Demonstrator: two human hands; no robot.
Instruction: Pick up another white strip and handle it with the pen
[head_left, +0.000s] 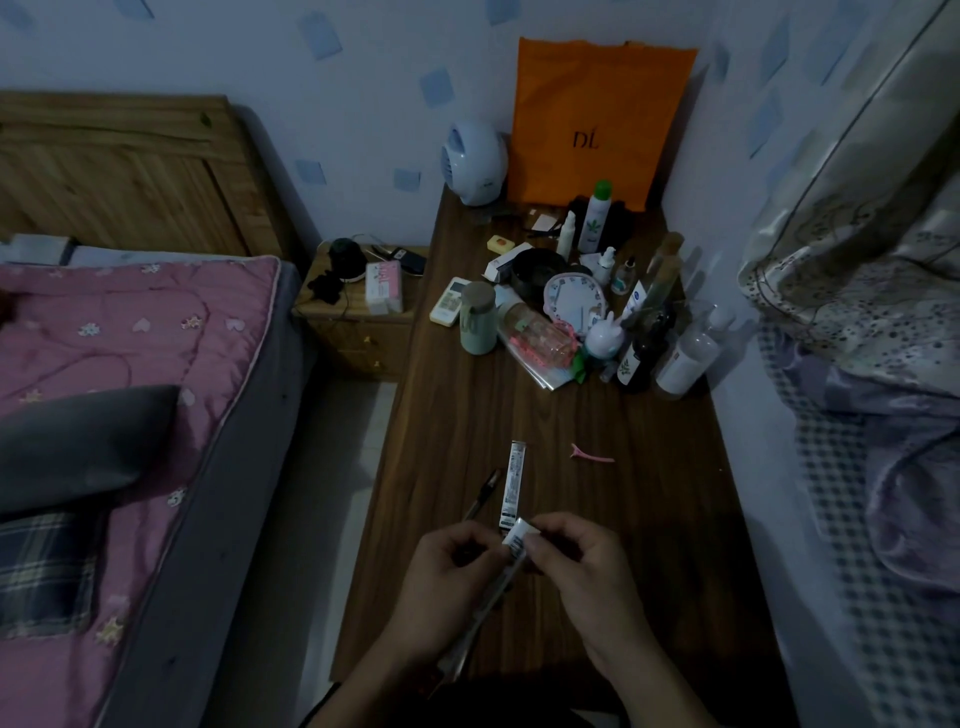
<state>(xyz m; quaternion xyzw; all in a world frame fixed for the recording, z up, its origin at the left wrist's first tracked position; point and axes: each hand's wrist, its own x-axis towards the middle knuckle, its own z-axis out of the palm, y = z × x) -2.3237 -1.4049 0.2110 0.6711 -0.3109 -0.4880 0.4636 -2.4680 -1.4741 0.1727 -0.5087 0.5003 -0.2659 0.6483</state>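
Note:
Both hands meet low over the dark wooden desk (649, 519). My left hand (447, 587) grips a long thin packet (483, 618) that runs down toward my body. My right hand (576, 561) pinches the packet's white barcoded top end (519, 538) between thumb and fingers. Just beyond the hands a dark pen (484, 493) and a second long narrow white packet (513, 483) lie on the desk. A pink hair clip (592, 455) lies to the right of them.
Bottles, a green cup (478, 325), a remote (449, 301), a small clock (574, 301) and an orange bag (597, 124) crowd the desk's far end. A bed with a pink quilt (119, 353) is on the left, a nightstand (363, 312) beside it, bedding (883, 364) on the right.

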